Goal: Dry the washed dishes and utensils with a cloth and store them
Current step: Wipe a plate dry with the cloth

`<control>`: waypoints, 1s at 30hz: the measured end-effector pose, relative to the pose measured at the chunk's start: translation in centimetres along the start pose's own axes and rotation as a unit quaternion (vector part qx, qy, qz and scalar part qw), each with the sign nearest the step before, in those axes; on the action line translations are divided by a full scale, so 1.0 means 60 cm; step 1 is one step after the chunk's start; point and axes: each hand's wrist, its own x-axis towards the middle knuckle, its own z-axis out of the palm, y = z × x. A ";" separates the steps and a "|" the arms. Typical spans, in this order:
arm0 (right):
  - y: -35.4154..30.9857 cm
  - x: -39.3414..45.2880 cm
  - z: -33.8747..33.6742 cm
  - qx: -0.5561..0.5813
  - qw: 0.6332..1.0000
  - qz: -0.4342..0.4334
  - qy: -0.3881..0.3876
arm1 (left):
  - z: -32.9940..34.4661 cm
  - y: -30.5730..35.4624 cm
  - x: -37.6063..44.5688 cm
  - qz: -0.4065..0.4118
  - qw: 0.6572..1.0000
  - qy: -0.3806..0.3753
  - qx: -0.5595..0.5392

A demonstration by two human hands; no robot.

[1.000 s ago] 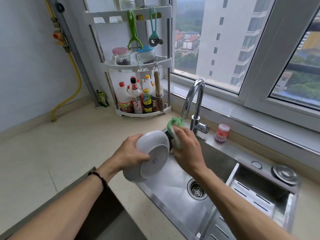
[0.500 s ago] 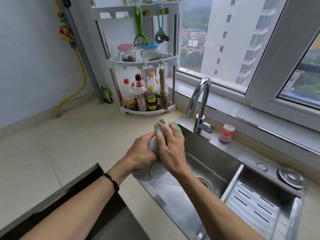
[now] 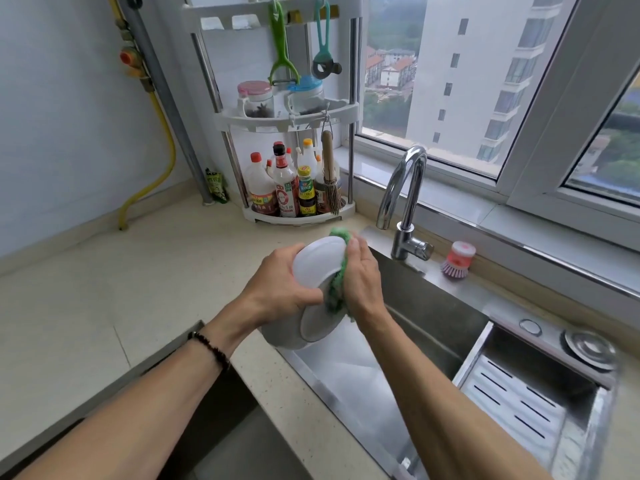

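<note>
A white bowl [image 3: 313, 268] is held on its side above the left edge of the sink, its base ring facing me. My left hand [image 3: 280, 289] grips the bowl from the left, thumb across its underside. My right hand [image 3: 362, 277] holds a green cloth [image 3: 337, 287] pressed against the right side of the bowl's underside. Part of the cloth pokes out above the bowl's rim. The bowl's inside is hidden from me.
The steel sink [image 3: 433, 323] lies below the hands, with a slotted drain tray [image 3: 516, 396] at its right. A curved tap [image 3: 403, 202] and a pink dish brush [image 3: 457, 259] stand behind. A corner rack [image 3: 287, 116] with bottles stands at the back; a dark hob [image 3: 214, 424] is near left.
My right hand has slid the green cloth from the bowl's top rim, across it, down onto the right of its underside. The bowl's white base shows again.
</note>
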 end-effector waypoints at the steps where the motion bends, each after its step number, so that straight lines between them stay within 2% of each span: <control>1: -0.005 -0.012 0.011 -0.021 0.999 -0.023 -0.009 | -0.004 -0.001 0.002 -0.002 1.000 0.007 -0.005; 3: -0.008 -0.042 0.034 -0.067 0.994 -0.074 -0.046 | -0.007 -0.003 0.005 -0.005 1.000 0.016 -0.004; 4: -0.008 -0.048 0.041 -0.049 0.995 -0.079 -0.046 | -0.011 -0.001 0.005 -0.004 1.000 0.014 0.007; 5: -0.006 -0.048 0.043 -0.022 0.997 -0.067 -0.036 | -0.012 0.000 0.002 -0.005 1.000 0.009 0.013; 7: -0.003 -0.022 0.038 0.023 1.000 0.010 0.005 | -0.013 -0.003 -0.002 -0.009 1.000 0.002 0.014; 9: -0.008 -0.010 0.041 0.007 0.999 0.046 0.014 | -0.012 -0.008 -0.006 -0.017 1.000 0.008 0.012; 12: -0.019 -0.038 0.067 -0.086 0.995 -0.040 -0.023 | -0.016 -0.011 0.000 -0.012 0.999 0.018 0.031; 14: -0.016 -0.046 0.069 -0.058 0.996 -0.057 -0.030 | -0.024 -0.003 -0.006 -0.004 0.998 0.000 0.063; 15: -0.016 -0.042 0.060 -0.030 0.998 -0.041 -0.023 | -0.031 0.000 -0.008 0.006 0.998 -0.013 0.066; 17: -0.015 -0.026 0.037 0.065 0.995 0.070 -0.005 | -0.049 0.006 -0.017 0.028 0.998 -0.028 0.038; 19: 0.001 -0.017 0.013 0.151 0.974 0.171 0.015 | -0.061 0.013 -0.025 0.053 0.998 -0.032 -0.008; 20: 0.009 -0.018 0.007 0.167 0.968 0.185 0.028 | -0.063 0.014 -0.027 0.059 0.997 -0.035 -0.026; 22: 0.017 -0.024 0.003 0.168 0.968 0.178 0.056 | -0.067 0.010 -0.030 0.046 0.996 -0.058 -0.054; 24: 0.023 -0.027 -0.003 0.156 0.972 0.163 0.060 | -0.077 0.007 -0.032 0.017 0.991 -0.114 -0.066; 26: 0.026 -0.022 -0.013 0.109 0.987 0.118 0.025 | -0.089 0.013 -0.028 -0.013 0.988 -0.152 -0.029; 30: 0.004 -0.009 -0.017 -0.032 0.998 0.015 -0.055 | -0.076 0.044 -0.016 -0.032 0.983 -0.161 0.082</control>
